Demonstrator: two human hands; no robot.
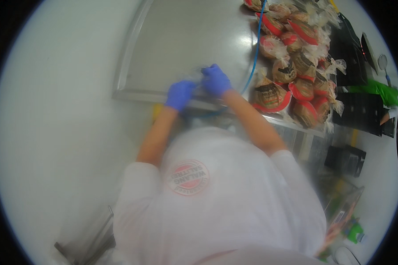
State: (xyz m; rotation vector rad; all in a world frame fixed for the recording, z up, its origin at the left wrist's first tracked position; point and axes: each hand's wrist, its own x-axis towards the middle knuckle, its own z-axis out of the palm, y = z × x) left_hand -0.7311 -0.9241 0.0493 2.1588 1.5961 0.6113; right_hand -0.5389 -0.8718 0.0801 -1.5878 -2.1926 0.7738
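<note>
Showing faintly between my hands is a small clear, filmy thing (pixel 195 77), too blurred for me to name, over the near edge of the metal table (pixel 177 48). It sits at about 9 o'clock from my right hand (pixel 214 81) and about 1 o'clock from my left hand (pixel 180 94), close by the fingertips of each. Both hands wear blue gloves with the fingers curled inward, narrow rather than spread; I cannot tell whether either one is closed on the filmy thing. Toward 2 and 3 o'clock, near my right forearm, clear bags with red bands (pixel 272 95) lie crowded on the table. A blue cord (pixel 256 48) curves down from 1 o'clock toward my right wrist. Farther out at 3 o'clock are black crates (pixel 360 110); at 9 o'clock, a pale wall (pixel 62 97); at 6 o'clock, my white shirt (pixel 234 190).
</note>
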